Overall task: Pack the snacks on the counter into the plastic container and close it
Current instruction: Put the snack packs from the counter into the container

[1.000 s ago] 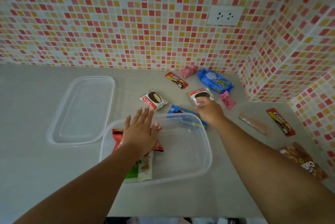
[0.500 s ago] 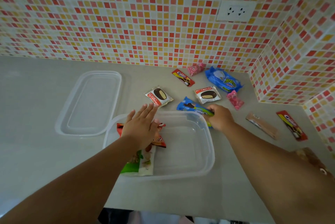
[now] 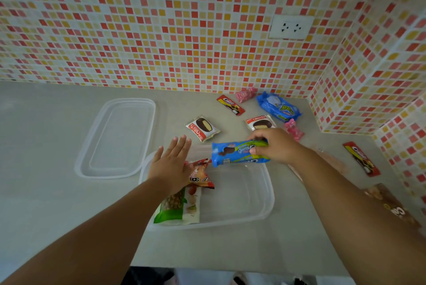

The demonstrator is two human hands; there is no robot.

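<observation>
**Blue cookie pack held over the open container**

The right hand (image 3: 274,145) is gripping a blue Oreo cookie pack (image 3: 239,151) by its right end, fingers wrapped around it, and is holding it level above the far edge of the clear plastic container (image 3: 265,206), just right of frame centre. The left hand (image 3: 170,165) is lying flat with fingers spread and gripping nothing, pressing on an orange-red snack bag (image 3: 200,175) at the container's left end; a green-and-white nut packet (image 3: 179,208) is lying inside beside it, toward the bottom of the frame. The container's clear lid (image 3: 119,137) is sitting apart on the grey counter (image 3: 46,169), left of centre.

Other snacks are waiting on the counter in the upper right: two Choco Pie packs (image 3: 202,128) (image 3: 260,122), a red Oreo stick (image 3: 230,105), a large blue wafer pack (image 3: 279,106) against the tiled wall (image 3: 161,31), and two pink candies (image 3: 246,94) (image 3: 293,129). Another red Oreo stick (image 3: 360,158) is lying at the right edge, and a brown snack bag (image 3: 391,206) is showing partly behind the right forearm
</observation>
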